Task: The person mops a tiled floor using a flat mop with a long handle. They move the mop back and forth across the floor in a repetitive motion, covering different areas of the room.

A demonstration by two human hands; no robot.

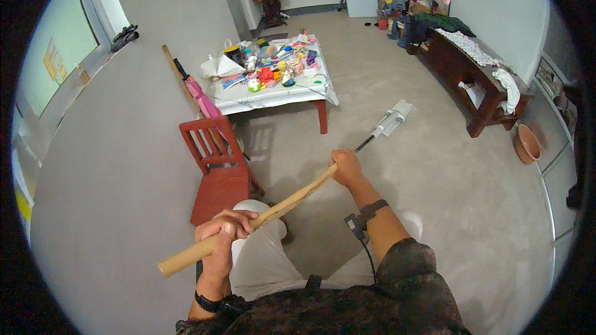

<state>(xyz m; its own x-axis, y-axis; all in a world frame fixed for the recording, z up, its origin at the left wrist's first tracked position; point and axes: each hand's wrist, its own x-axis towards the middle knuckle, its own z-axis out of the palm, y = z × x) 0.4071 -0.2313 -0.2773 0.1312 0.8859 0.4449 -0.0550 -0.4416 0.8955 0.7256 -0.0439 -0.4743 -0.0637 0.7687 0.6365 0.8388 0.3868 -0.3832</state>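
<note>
A long wooden pole runs slantwise in front of my body, its thick butt end at the lower left. Near that butt my left hand is wrapped around the wood. Farther up, my right hand grips the pole's upper part. Beyond the right hand a dark, thin rod leads to a pale, flat rectangular head with a light socket, over or on the grey floor; whether it touches the floor I cannot tell. Both forearms carry black straps, and a small device with a cable hangs at the right one.
A red wooden chair stands close at the left, with a pink umbrella and a pole behind it. Ahead is a cloth-covered table crowded with small colourful items. A dark wooden bench and a brown plastic basin line the right wall.
</note>
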